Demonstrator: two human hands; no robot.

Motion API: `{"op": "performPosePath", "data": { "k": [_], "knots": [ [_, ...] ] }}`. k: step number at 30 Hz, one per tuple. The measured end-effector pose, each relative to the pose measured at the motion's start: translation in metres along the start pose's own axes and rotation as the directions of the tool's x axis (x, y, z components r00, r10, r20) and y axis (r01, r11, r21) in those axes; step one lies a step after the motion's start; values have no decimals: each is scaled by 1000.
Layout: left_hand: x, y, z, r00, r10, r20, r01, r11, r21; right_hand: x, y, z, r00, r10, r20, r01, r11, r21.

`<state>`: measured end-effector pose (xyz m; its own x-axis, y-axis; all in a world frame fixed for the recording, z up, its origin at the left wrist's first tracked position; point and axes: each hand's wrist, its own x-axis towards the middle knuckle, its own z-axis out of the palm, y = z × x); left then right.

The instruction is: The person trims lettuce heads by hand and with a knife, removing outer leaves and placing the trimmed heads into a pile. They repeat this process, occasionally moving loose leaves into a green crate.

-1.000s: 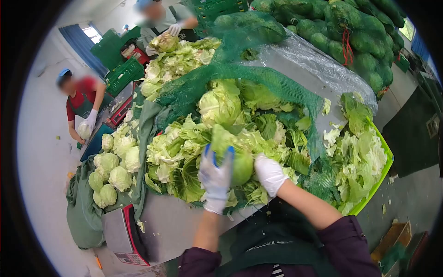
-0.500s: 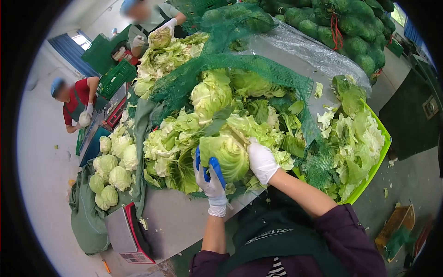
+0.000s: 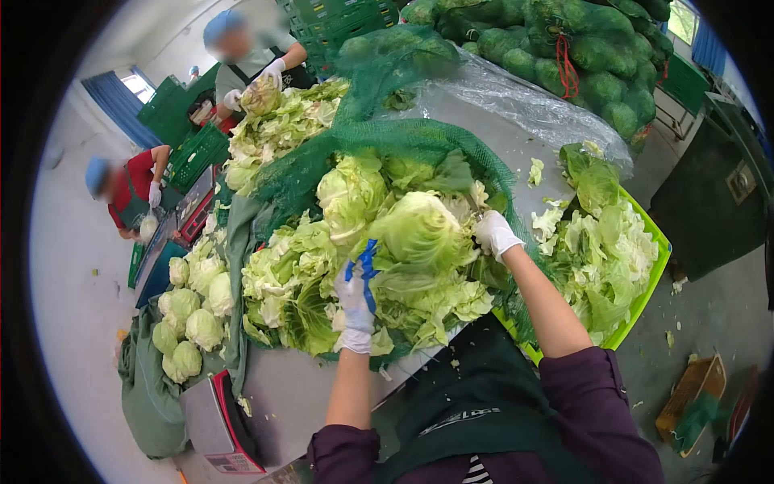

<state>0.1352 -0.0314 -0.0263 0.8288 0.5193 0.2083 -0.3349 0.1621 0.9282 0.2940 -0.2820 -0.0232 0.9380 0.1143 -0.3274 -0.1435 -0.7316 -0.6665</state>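
A large pale green cabbage [image 3: 423, 230], slightly blurred, sits over the heap of loose cabbage leaves [image 3: 302, 266] in front of me. My left hand [image 3: 355, 298], in a white glove with blue on the fingers, is at its lower left, fingers pointing up and not wrapped round it. On the other side, my right hand [image 3: 493, 235], white-gloved, has its fingers bent against the cabbage's right side, at its stem end; the fingertips are partly hidden. Another cabbage [image 3: 352, 194] lies just behind, inside the opened green net bag [image 3: 435, 133].
A lime-green bin [image 3: 663, 254] full of leaves stands at right. Trimmed cabbages [image 3: 204, 329] lie on green cloth at left, near a scale [image 3: 208, 415]. Netted cabbages [image 3: 601, 73] are piled at the back. Two co-workers [image 3: 230, 60] handle cabbages across the table.
The large cabbage has moved up and right and turned. My right hand has gone right and upward with it, while the left has come away from around its lower side. The view has shifted slightly.
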Motion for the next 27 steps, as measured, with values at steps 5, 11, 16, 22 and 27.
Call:
{"op": "performPosePath", "data": {
  "k": [5,11,16,22,27],
  "knots": [
    [45,56,-54,979,56,-195,49,867,496,-46,-20,2,964,-167,-208,162,986,-40],
    [23,117,92,904,117,412,-410,514,754,-70,-51,9,903,-406,-137,372,901,-222],
    [11,71,92,801,1,599,-590,175,789,-12,-9,7,887,-422,-190,359,886,-294],
    [-4,68,22,978,70,195,-172,797,580,-34,18,-17,940,-181,-289,151,981,-123],
    [-21,31,-13,934,354,-41,-190,592,783,-112,-31,33,930,-312,-194,352,909,222]
  ]
}}
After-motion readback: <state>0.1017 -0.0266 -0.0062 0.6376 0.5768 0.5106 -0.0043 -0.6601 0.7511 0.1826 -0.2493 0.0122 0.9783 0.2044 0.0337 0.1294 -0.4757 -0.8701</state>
